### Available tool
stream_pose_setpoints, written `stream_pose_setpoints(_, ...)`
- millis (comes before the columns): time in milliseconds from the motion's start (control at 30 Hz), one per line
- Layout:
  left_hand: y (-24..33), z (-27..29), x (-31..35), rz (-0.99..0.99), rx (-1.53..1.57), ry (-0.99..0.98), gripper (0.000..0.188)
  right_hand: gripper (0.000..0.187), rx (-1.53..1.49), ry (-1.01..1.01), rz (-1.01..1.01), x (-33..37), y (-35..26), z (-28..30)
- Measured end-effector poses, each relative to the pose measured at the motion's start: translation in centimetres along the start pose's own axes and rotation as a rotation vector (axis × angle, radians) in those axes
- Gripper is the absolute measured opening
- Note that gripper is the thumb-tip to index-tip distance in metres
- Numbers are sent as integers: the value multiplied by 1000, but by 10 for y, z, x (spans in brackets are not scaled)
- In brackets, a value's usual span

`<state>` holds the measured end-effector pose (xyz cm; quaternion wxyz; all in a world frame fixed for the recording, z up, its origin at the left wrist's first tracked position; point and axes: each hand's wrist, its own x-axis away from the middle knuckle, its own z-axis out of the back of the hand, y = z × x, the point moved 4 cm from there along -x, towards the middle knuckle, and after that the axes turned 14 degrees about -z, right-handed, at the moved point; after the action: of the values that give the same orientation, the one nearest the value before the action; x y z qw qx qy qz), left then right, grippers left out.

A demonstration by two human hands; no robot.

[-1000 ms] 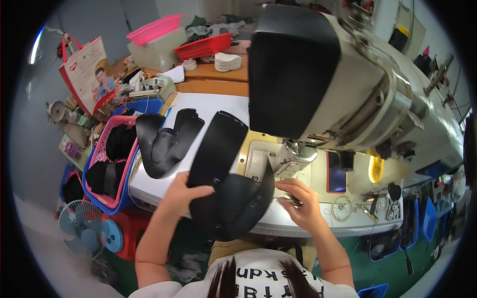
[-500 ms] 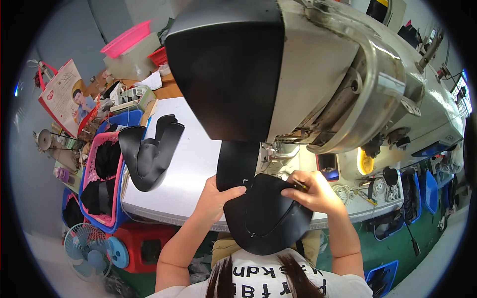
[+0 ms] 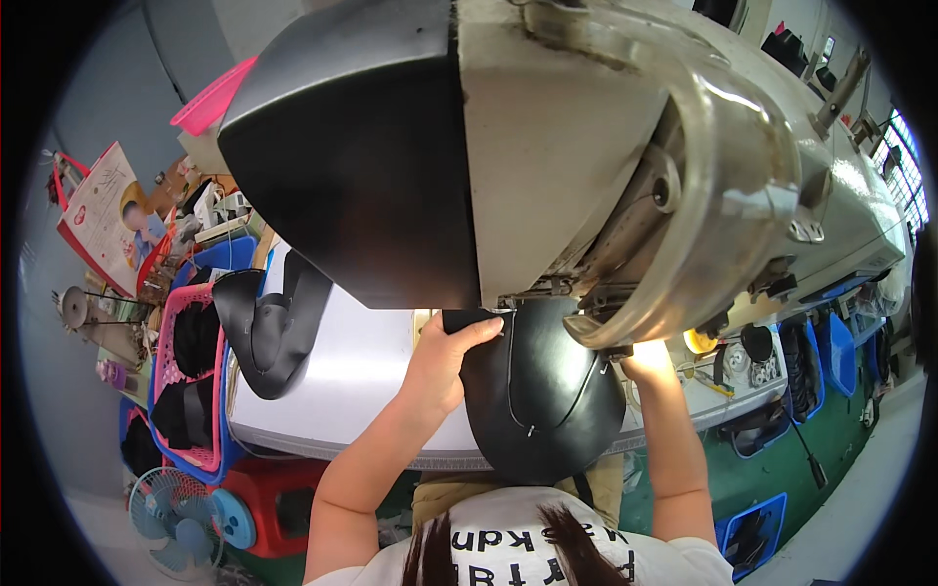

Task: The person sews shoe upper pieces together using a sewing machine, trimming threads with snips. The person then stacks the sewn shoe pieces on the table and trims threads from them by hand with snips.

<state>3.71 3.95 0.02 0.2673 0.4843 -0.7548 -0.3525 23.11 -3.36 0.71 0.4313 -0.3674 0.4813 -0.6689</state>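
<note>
A black leather shoe upper [image 3: 542,444] with a curved seam lies under the head of a sewing machine [image 3: 557,166], its near end hanging over the table edge toward my lap. My left hand [image 3: 440,361] pinches its left side, thumb on top and fingers beneath. At its right side is my right hand [image 3: 647,359], washed out by the machine's lamp. The machine's curved metal guard hides those fingers, so what they hold cannot be made out. The needle area is hidden too.
A second black upper [image 3: 274,337] lies on the white table [image 3: 366,366] at left. Beside it stands a pink basket [image 3: 217,444] with black pieces. A fan [image 3: 181,513] and red stool [image 3: 256,488] stand below. Blue bins [image 3: 837,356] sit at right.
My head view has shifted nearer the machine. The shoe upper has moved farther under the machine head, both hands with it. My right hand's fingers, earlier visible with a small yellow-and-black tool, are now hidden.
</note>
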Motion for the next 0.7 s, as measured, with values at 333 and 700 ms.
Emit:
stream_pose_setpoints(333,-6,3,-11,17,-4,48,27,18,-164,-88,105,-20,14,8)
stream_pose_setpoints(700,-9,0,-13,17,-31,59,25,17,346,104,185,-33,42,16)
